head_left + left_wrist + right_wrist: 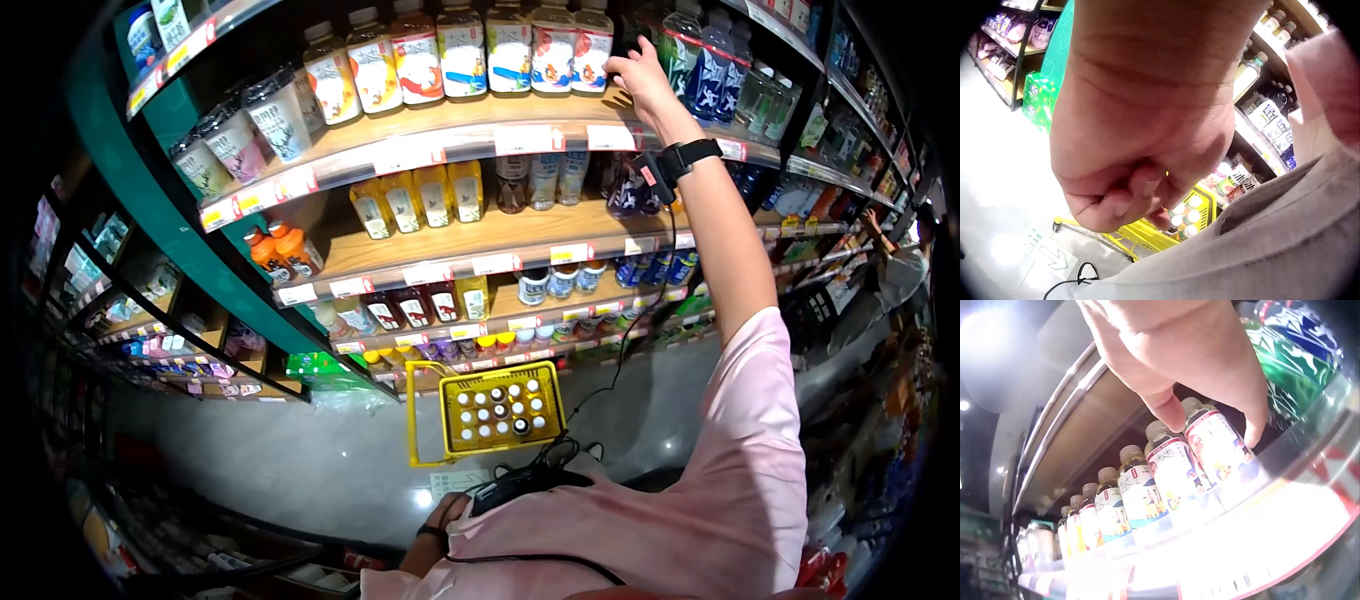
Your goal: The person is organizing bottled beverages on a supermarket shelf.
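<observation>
Lidded cups (275, 117) stand at the left of an upper shelf (350, 141). On the shelf below (350, 243), 2 orange bottles (296, 250) stand left of 4 yellow bottles (433, 198). A green pack (322, 368) rests on grey floor (230, 440) beside a teal panel (165, 195); a floor sign (1054, 257) bears 1 arrow.

On the row of bottles (1139, 494), the white labels carry a big dark character; it looks like 茶, and the smaller print around it cannot be read. A cup (276, 118) bears large dark letters, which I cannot spell with certainty. The floor sign (1052, 256) shows an outlined arrow, with green characters next to it, too small for reading. On the price tags (408, 153) the print is also too small, and in the right wrist view glare washes it out.
</observation>
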Action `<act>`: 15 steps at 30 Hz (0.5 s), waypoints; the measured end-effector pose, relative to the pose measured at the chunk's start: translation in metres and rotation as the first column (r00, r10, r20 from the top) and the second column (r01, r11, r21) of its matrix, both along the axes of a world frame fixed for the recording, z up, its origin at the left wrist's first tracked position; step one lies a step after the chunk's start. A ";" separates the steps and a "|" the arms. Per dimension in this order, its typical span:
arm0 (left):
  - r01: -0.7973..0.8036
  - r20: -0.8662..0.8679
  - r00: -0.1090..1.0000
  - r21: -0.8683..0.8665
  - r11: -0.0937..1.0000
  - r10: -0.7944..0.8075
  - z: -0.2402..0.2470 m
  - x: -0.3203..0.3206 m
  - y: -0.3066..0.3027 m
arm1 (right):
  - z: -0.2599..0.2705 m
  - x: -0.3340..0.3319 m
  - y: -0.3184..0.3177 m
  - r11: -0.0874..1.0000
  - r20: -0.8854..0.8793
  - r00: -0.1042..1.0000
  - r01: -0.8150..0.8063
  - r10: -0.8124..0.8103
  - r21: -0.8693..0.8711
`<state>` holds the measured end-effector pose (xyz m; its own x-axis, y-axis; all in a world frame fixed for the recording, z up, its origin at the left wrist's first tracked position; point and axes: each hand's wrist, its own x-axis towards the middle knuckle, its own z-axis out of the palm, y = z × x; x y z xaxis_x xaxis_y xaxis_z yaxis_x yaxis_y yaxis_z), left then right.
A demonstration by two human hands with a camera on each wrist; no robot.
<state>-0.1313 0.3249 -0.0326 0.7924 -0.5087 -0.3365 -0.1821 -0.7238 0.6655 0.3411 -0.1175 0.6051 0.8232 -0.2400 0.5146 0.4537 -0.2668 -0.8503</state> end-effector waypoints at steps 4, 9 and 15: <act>-0.187 -0.332 0.919 0.108 0.977 0.212 0.010 -0.002 0.009 | -0.004 0.035 0.013 0.979 0.027 0.986 0.164 -0.162 -0.120; -0.199 -0.131 0.968 0.133 0.971 0.216 0.000 -0.026 0.024 | -0.003 0.092 -0.009 0.901 -0.128 0.985 0.054 -0.120 -0.431; -0.390 -0.113 0.912 0.060 0.919 0.395 0.083 0.005 -0.015 | -0.010 0.040 0.009 0.953 0.050 0.999 0.015 0.000 -0.303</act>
